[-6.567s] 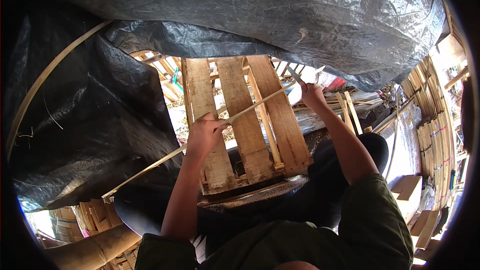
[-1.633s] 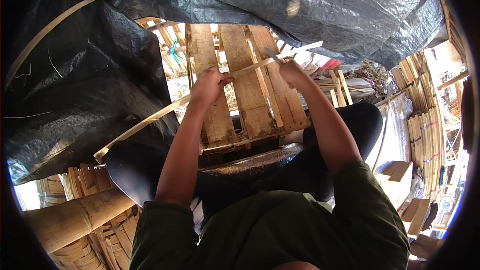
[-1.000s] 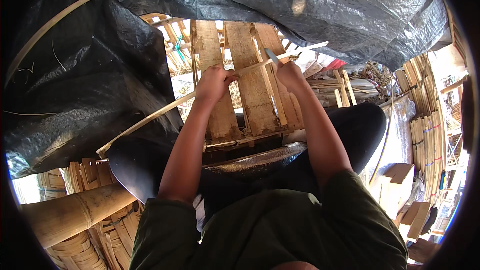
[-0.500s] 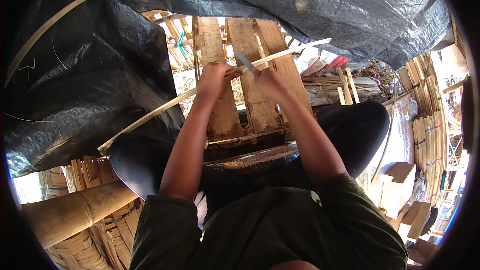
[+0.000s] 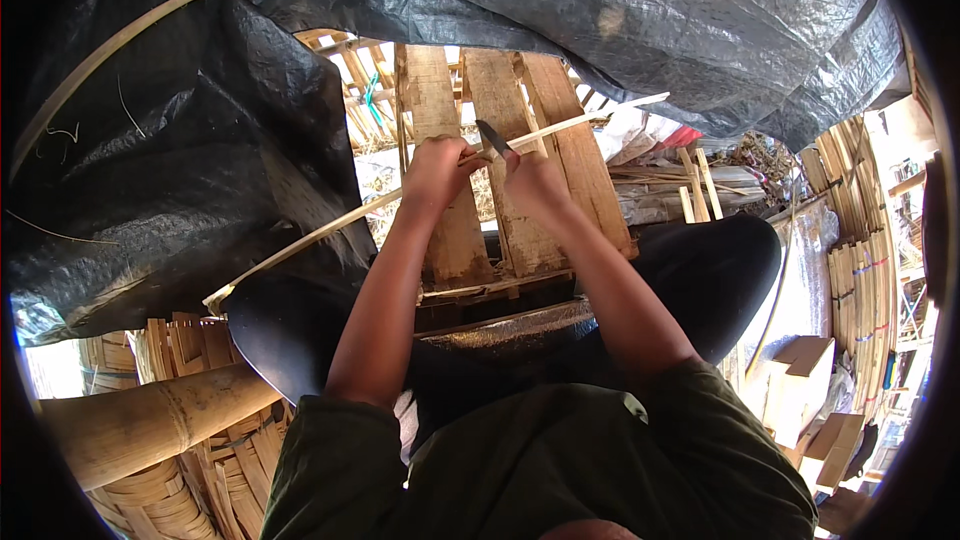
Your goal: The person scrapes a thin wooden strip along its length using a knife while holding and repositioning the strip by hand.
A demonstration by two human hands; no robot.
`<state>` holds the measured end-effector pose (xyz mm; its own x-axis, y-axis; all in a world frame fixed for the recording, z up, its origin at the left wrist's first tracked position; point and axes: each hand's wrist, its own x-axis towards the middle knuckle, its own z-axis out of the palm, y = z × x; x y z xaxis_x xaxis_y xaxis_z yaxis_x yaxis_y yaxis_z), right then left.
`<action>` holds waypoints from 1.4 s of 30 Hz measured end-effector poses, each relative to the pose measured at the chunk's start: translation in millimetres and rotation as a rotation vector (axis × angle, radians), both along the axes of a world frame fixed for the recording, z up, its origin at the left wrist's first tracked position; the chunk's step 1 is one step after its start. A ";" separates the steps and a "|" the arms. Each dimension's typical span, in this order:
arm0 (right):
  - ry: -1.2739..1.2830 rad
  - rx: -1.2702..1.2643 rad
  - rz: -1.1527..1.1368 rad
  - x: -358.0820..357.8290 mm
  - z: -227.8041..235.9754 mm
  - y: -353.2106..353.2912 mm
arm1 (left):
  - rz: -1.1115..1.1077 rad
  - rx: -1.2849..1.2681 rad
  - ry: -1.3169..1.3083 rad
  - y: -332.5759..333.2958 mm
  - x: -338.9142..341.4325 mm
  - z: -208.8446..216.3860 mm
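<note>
My left hand (image 5: 437,172) is closed round a long, pale bamboo strip (image 5: 330,228). The strip runs slantwise from beside my left knee up to the far right, over a few wooden boards (image 5: 505,210). In my right hand (image 5: 535,182) is a knife (image 5: 492,137), gripped by its handle, which my fingers hide. Its dark blade points up and to the left, crossing the strip just right of my left hand. Both hands are close together above the boards.
Black plastic sheeting (image 5: 170,170) hangs at the left and across the far side. A thick bamboo pole (image 5: 165,420) lies at the lower left. Short sticks (image 5: 697,185) stand beyond my right knee. Bundled bamboo slats (image 5: 860,270) and a cardboard box (image 5: 803,370) are at the right.
The knife blade has tilted more upright and lies closer to my left hand. Both hands and the strip sit slightly lower and farther right in view, along with the whole scene.
</note>
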<state>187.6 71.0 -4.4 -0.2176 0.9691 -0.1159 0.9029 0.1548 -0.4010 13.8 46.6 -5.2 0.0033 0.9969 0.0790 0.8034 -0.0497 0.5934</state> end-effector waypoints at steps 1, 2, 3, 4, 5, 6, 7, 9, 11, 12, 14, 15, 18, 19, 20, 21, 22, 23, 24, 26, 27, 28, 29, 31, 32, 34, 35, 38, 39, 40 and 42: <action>0.109 -0.234 -0.108 -2.5 18.0 -2.2 | -0.011 0.026 0.001 -1.4 -0.5 -0.9; 0.110 -0.225 -0.110 2.4 16.1 -1.0 | -0.027 0.055 0.002 -0.7 2.8 0.6; 0.082 -0.079 -0.078 10.1 6.3 -0.7 | -0.029 0.062 0.003 0.1 6.4 2.5; 0.053 0.067 -0.046 17.3 -3.6 -0.4 | -0.018 0.049 -0.012 1.0 10.3 4.1; 0.025 0.204 -0.010 17.5 -6.6 -2.7 | -0.004 0.028 -0.026 -0.1 9.8 1.8; 0.059 0.065 -0.084 -2.8 -12.6 -4.6 | -0.007 0.048 0.005 1.7 7.9 -1.7; 0.061 0.064 -0.081 2.5 -15.3 -0.8 | -0.004 0.047 0.007 1.3 6.3 -4.9; -0.036 0.046 0.170 24.7 -17.4 17.7 | -0.013 0.104 0.022 0.7 7.4 -3.4; -0.149 0.122 0.121 27.9 -17.1 27.0 | -0.012 0.085 0.004 1.3 8.3 -1.5; -0.266 0.211 0.219 23.7 -25.9 20.9 | -0.018 0.060 -0.019 2.9 9.8 -2.2; 0.016 0.030 -0.047 -10.8 -12.7 -5.8 | 0.005 0.059 0.019 -0.9 -0.6 -9.1; 0.015 0.035 -0.052 -1.1 -12.5 1.0 | 0.001 0.067 0.052 -0.4 1.8 -6.7; -0.079 0.097 -0.113 20.1 -5.1 20.6 | -0.019 0.130 -0.021 0.7 8.7 -1.2; -0.078 0.100 -0.113 17.7 -6.4 19.4 | -0.019 0.133 -0.020 1.9 8.9 0.5; -0.050 0.057 -0.152 8.4 -0.3 9.0 | -0.017 0.142 -0.021 0.4 7.5 -1.3; -0.023 0.014 -0.191 2.6 3.6 2.3 | -0.014 0.150 -0.023 -1.0 6.2 -3.1; -0.023 0.010 -0.189 9.4 2.0 8.3 | -0.012 0.147 -0.023 -2.4 5.4 -5.1; -0.029 -0.042 -0.142 22.5 8.8 19.7 | -0.010 0.167 -0.025 -2.1 7.6 -3.9; -0.034 -0.095 -0.096 30.2 12.0 25.8 | -0.008 0.188 -0.027 -1.8 9.4 -2.5; -0.069 -0.056 -0.015 17.5 20.8 4.9 | -0.008 0.161 -0.025 -2.8 4.9 -1.2; -0.107 -0.018 0.044 14.1 29.1 -5.7 | -0.029 0.135 -0.029 -0.7 8.1 -0.4; 0.141 -0.158 -0.121 13.7 5.8 2.8 | -0.042 0.134 -0.032 2.2 11.0 0.6; 0.140 -0.164 -0.116 14.8 9.3 5.1 | -0.029 0.099 0.018 -0.1 7.1 -0.1; 0.165 -0.207 -0.232 27.7 31.5 17.5 | -0.010 0.072 0.067 -1.4 3.0 0.7; 0.209 -0.182 -0.303 35.1 39.8 24.1 | -0.011 0.097 0.033 -0.1 4.2 0.2; 0.199 -0.074 -0.355 55.3 30.4 30.9 | -0.011 0.120 -0.007 0.8 7.2 1.4; 0.192 0.031 -0.401 57.7 29.9 31.5 | -0.014 0.079 -0.022 2.6 6.0 2.2; 0.133 -0.292 -0.143 35.6 20.0 14.7 | -0.019 0.041 -0.035 4.4 0.2 0.2; 0.149 -0.414 -0.112 29.4 26.6 11.3 | -0.021 0.046 -0.028 4.7 -2.9 -2.7; 0.146 -0.416 -0.111 38.6 18.3 21.3 | -0.022 0.068 -0.059 4.8 -4.4 -6.0; 0.155 0.014 -0.360 67.8 8.6 43.4 | -0.011 0.042 -0.054 6.3 3.7 0.8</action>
